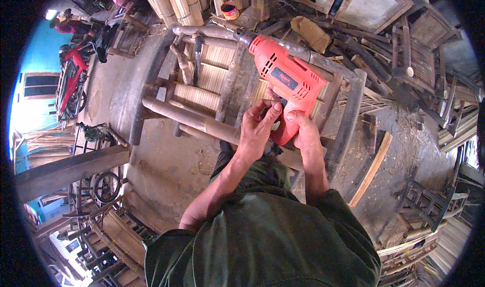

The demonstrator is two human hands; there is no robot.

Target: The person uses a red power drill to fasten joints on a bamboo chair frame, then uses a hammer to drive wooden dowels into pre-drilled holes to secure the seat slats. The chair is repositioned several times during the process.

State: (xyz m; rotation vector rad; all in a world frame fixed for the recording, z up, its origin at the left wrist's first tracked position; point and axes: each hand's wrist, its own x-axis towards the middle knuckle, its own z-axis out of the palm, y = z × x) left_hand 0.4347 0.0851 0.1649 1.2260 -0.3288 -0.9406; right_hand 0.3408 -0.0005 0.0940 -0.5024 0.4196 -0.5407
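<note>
A red-orange power drill is held up over a bamboo bench frame, its chuck toward the far left. My right hand is closed around the drill's handle, thumb lying on the near side. At the front of the handle, by the trigger, my left hand has its fingers curled and thumb and fingertips pinched together. Whatever lies between those fingertips is too small or hidden to make out. No bit can be made out clearly in the chuck. A dark-handled tool rests on the frame's slats.
Bamboo poles and wood scraps lie beyond the bench at right. A small red-yellow tin stands at the far side. On the floor at right is a pale wooden plank. A red motorcycle and a thick beam are at left.
</note>
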